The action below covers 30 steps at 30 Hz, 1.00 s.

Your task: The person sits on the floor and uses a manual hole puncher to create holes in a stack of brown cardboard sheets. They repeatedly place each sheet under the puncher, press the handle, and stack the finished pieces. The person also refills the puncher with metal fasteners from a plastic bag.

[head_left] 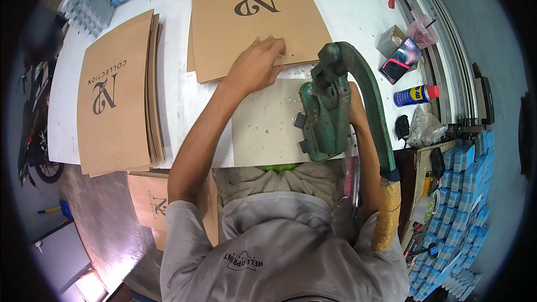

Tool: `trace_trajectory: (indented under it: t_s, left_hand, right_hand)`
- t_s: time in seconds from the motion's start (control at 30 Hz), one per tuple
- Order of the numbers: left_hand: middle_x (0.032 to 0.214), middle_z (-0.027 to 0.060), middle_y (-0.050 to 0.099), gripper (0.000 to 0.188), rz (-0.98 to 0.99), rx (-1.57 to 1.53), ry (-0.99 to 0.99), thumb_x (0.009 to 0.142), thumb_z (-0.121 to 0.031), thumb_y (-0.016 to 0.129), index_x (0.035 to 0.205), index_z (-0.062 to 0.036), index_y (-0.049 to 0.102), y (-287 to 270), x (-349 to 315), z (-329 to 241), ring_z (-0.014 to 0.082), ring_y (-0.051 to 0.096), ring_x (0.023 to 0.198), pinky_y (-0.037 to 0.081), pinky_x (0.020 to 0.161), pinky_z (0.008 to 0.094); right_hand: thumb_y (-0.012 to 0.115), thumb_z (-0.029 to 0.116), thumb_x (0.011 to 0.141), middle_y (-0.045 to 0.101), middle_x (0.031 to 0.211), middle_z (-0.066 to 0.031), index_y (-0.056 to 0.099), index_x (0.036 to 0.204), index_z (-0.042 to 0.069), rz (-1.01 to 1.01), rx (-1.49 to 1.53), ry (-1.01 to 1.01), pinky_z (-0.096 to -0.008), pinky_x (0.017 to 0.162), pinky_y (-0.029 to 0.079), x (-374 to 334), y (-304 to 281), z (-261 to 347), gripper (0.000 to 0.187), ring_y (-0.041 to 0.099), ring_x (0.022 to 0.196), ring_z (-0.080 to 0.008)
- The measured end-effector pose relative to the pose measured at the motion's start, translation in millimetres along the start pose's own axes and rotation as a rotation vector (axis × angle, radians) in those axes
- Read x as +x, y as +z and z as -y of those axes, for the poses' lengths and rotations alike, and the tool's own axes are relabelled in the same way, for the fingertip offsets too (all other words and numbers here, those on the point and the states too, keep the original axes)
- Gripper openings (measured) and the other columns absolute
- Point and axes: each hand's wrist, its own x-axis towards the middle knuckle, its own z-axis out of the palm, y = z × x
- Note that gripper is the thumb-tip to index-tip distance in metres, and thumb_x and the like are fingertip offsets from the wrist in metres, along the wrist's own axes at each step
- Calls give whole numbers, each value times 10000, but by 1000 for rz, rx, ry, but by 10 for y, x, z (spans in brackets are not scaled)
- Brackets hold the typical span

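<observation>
Paper stacks (251, 31), two on table (176, 50), one press (327, 114), left fingers (274, 46) spread, right hand (355, 100) unclear

The head view looked steeply down from the wearer's own head, with the grey shirt (274, 240) close beneath the lens at 6 o'clock and the white worktable (179, 89) spreading forward toward 12 o'clock. It was near enough that the left hand (258, 64) showed clearly, just off centre toward 12 o'clock, yet wide enough to take in the floor (106, 201) at 8 o'clock and the wall (503, 106) at 3 o'clock. Metal rails (433, 28) at 2 o'clock bowed along the dark fisheye rim.
</observation>
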Motion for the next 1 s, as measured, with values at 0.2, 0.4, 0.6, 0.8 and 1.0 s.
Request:
trace_trajectory:
  t_s: [0.2, 0.4, 0.6, 0.8, 1.0]
  left_hand:
    - [1244, 141, 672, 275, -194, 158, 308, 938, -179, 698, 1157, -61, 582, 60, 44, 154, 394, 645, 1111, 543, 917, 484]
    - [1224, 162, 675, 238, 69, -44, 35, 957, -164, 654, 1150, -61, 559, -44, 41, 60, 398, 649, 1093, 552, 896, 487]
    - [1192, 130, 682, 251, -149, 0, 191, 847, -19, 637, 1094, -55, 656, 191, -5, 119, 356, 644, 1114, 559, 919, 442]
    - [1299, 154, 664, 336, -30, 33, 193, 835, -22, 659, 1162, -50, 733, 342, -54, -167, 334, 620, 1159, 535, 1000, 412]
    - [1246, 149, 675, 418, -40, -130, 97, 760, -128, 751, 1168, -41, 741, 345, -197, -390, 338, 614, 1129, 516, 1005, 437]
  right_hand:
    - [776, 140, 884, 703, 862, -33, 718, 965, -11, 5, -53, -27, -309, 710, 510, 30, 46, -134, 181, 619, 788, -108]
    - [699, 97, 915, 621, 715, 32, 695, 799, 55, -141, 211, 235, -256, 583, 431, 21, -2, -208, 123, 553, 646, -65]
    - [645, 105, 945, 585, 709, 47, 668, 792, 75, -216, 532, 391, -247, 533, 391, 97, 52, -109, 157, 510, 598, -58]
    - [645, 126, 957, 594, 731, 42, 671, 816, 70, -288, 734, 441, -251, 529, 395, 146, 122, 127, 154, 515, 603, -58]
    - [646, 147, 969, 603, 752, 36, 674, 839, 65, -355, 790, 510, -254, 525, 400, 55, 142, 102, 156, 519, 608, -59]
